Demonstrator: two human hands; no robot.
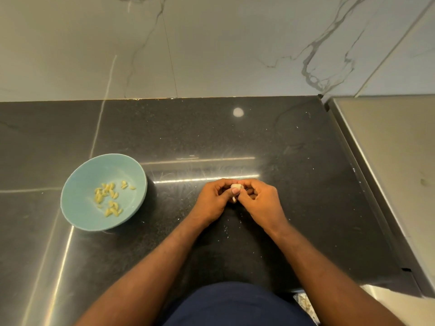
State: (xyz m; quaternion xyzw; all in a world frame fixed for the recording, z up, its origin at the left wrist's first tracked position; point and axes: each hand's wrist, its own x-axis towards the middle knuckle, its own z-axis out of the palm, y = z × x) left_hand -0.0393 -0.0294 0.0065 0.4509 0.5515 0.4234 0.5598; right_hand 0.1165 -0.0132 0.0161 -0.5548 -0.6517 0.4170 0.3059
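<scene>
The blue bowl [81, 178], left of centre in the frame, holds the peeled cloves [109, 198] and sits well apart from the hands. A finished clove carried across that gap could slip and land on the dark counter [294, 149]. The likelier trouble is in the middle of the frame. The garlic piece [236, 186] is small and mostly hidden between the fingertips, so a hard push of the thumbnail could shoot it out of the pinch or bruise the flesh. Loose skin may also cling to the fingers and end up in the bowl. Pale flecks [226, 231] already lie on the counter below the hands.

The left hand [213, 198] is curled, its thumb pressed against the garlic piece from below. The right hand [261, 200] is curled as well, its fingertips pinching the same piece from the other side. Both hands grasp it just above the counter, and whether they touch the surface cannot be told.
</scene>
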